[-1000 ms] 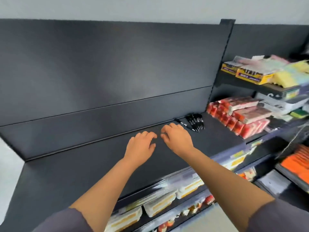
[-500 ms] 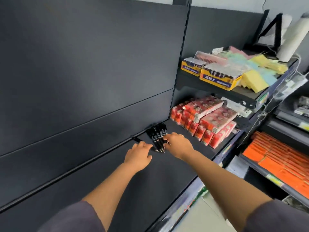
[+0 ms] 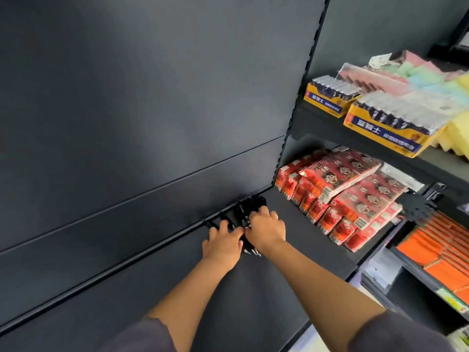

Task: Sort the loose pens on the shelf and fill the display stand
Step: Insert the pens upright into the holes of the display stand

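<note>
Black pens (image 3: 244, 212), heaped; right hand (image 3: 266, 231) curls round them, left hand (image 3: 223, 246) presses flat-fingered; loose scooping could scatter some.

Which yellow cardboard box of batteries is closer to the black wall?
The yellow cardboard box at the back left, beside the black upright post; the other box sits further forward.

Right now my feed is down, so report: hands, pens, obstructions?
Right hand curled round the pens, left hand on them, grip unclear. Pens bunched at back of shelf. To the right, red packs, apart.
</note>
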Demonstrator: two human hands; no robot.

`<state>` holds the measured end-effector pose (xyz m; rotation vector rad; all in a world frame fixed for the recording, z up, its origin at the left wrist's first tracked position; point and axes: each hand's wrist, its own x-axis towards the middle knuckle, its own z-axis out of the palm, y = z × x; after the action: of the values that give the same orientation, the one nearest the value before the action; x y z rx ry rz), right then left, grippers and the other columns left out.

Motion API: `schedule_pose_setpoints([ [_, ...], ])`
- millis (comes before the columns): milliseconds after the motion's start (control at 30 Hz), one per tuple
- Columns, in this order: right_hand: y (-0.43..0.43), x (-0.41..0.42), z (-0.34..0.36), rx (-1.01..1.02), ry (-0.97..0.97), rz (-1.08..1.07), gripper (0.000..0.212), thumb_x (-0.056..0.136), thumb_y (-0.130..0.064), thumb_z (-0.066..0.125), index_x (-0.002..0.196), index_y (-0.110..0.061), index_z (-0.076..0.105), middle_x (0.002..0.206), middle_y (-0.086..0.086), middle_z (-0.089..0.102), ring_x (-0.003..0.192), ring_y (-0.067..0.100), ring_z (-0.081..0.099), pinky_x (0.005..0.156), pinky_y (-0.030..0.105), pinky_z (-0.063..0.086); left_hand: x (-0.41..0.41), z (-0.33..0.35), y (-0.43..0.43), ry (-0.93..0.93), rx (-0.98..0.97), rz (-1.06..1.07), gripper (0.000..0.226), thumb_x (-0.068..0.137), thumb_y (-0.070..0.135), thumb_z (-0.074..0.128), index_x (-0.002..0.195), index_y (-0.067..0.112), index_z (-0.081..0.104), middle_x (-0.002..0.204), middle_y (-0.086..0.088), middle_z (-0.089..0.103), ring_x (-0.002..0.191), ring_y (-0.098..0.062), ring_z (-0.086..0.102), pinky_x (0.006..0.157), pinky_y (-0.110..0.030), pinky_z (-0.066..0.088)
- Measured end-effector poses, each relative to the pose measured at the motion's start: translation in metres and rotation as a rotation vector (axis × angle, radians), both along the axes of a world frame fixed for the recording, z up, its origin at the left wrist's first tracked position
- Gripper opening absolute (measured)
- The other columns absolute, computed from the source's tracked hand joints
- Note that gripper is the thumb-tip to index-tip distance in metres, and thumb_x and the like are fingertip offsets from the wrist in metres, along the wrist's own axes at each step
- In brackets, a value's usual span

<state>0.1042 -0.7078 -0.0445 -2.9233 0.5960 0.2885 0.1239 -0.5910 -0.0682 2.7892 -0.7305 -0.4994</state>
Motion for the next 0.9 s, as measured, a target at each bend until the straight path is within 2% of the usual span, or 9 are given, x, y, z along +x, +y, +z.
schedule_pose_setpoints([
  [133, 0.011, 0.005, -0.011, -0.108, 0.019, 0.135, 0.047, 0.084, -0.045, 0.057, 0.122, -0.017, 0.052, 0.125, 0.006, 0.047, 0.12, 0.03, 0.044, 0.094, 0.04, 0.037, -0.003, -0.002, 0.014, -0.09, -0.019, 0.076, 0.031, 0.098, 0.039, 0.035, 0.118, 0.022, 0.052, 0.137, -0.003, 0.028, 0.114, -0.028, 0.036, 0.084, -0.037, 0.042],
  [233, 0.024, 0.003, -0.018, -0.146, 0.031, 0.286, 0.042, 0.085, -0.036, 0.057, 0.12, -0.013, 0.049, 0.122, 0.009, 0.056, 0.116, 0.03, 0.052, 0.089, 0.038, 0.04, -0.014, -0.004, 0.03, -0.12, -0.023, 0.167, 0.024, 0.096, 0.026, 0.044, 0.116, 0.015, 0.05, 0.142, -0.004, 0.022, 0.111, -0.028, 0.036, 0.081, -0.035, 0.043],
  [333, 0.031, -0.002, -0.016, -0.135, -0.003, 0.362, 0.029, 0.087, -0.019, 0.054, 0.114, -0.01, 0.048, 0.115, 0.011, 0.061, 0.106, 0.032, 0.06, 0.072, 0.034, 0.04, -0.026, -0.003, 0.043, -0.087, -0.066, 0.307, 0.049, 0.085, -0.001, 0.049, 0.128, 0.017, 0.036, 0.142, -0.008, 0.017, 0.111, -0.03, 0.039, 0.078, -0.035, 0.044],
  [433, 0.029, -0.01, -0.007, -0.074, 0.01, 0.372, 0.028, 0.087, -0.004, 0.048, 0.115, -0.008, 0.046, 0.11, 0.012, 0.065, 0.099, 0.035, 0.064, 0.064, 0.033, 0.038, -0.039, 0.001, 0.053, 0.014, -0.127, 0.442, 0.083, 0.085, -0.005, 0.045, 0.148, 0.031, 0.004, 0.133, -0.012, 0.029, 0.108, -0.03, 0.045, 0.086, -0.039, 0.045],
  [533, 0.029, -0.018, 0.003, 0.001, -0.025, 0.356, 0.025, 0.089, -0.003, 0.042, 0.114, -0.007, 0.042, 0.11, 0.014, 0.065, 0.099, 0.036, 0.063, 0.066, 0.035, 0.038, -0.053, 0.006, 0.064, 0.178, -0.354, 0.626, 0.083, 0.09, -0.003, 0.039, 0.147, 0.025, -0.014, 0.128, -0.017, 0.045, 0.109, -0.03, 0.052, 0.091, -0.034, 0.042],
  [600, 0.04, -0.023, 0.012, 0.138, -0.041, 0.336, 0.016, 0.096, -0.012, 0.038, 0.111, -0.008, 0.041, 0.11, 0.017, 0.062, 0.099, 0.037, 0.061, 0.069, 0.035, 0.039, -0.066, 0.013, 0.077, 0.241, -0.584, 0.834, 0.068, 0.092, -0.003, 0.036, 0.149, 0.018, 0.006, 0.118, -0.016, 0.053, 0.105, -0.03, 0.055, 0.086, -0.033, 0.044],
  [667, 0.06, -0.027, 0.022, 0.381, -0.024, 0.316, 0.013, 0.098, -0.017, 0.037, 0.107, -0.01, 0.043, 0.11, 0.019, 0.061, 0.096, 0.037, 0.061, 0.073, 0.037, 0.047, -0.083, 0.026, 0.091, 0.303, -0.893, 1.021, 0.039, 0.09, -0.007, 0.033, 0.123, 0.013, 0.04, 0.088, -0.011, 0.053, 0.073, -0.023, 0.056, 0.063, -0.031, 0.046],
  [800, 0.123, -0.048, 0.05, 0.968, 0.044, 0.336, 0.006, 0.099, -0.013, 0.039, 0.096, -0.01, 0.044, 0.08, 0.012, 0.064, 0.057, 0.02, 0.057, 0.059, 0.028, 0.048, -0.117, 0.054, 0.135, 0.263, -1.294, 1.19, 0.018, 0.091, -0.001, 0.052, 0.082, 0.013, 0.045, 0.063, -0.002, 0.045, 0.049, -0.012, 0.041, 0.043, -0.022, 0.037],
  [900, 0.182, -0.071, 0.074, 1.182, 0.172, 0.459, 0.01, 0.101, -0.016, 0.04, 0.097, -0.01, 0.048, 0.074, 0.007, 0.062, 0.056, 0.015, 0.056, 0.053, 0.027, 0.045, -0.142, 0.075, 0.18, 0.14, -1.47, 1.236, 0.025, 0.092, 0.015, 0.058, 0.071, 0.014, 0.045, 0.055, -0.001, 0.043, 0.041, -0.01, 0.04, 0.04, -0.022, 0.036],
])
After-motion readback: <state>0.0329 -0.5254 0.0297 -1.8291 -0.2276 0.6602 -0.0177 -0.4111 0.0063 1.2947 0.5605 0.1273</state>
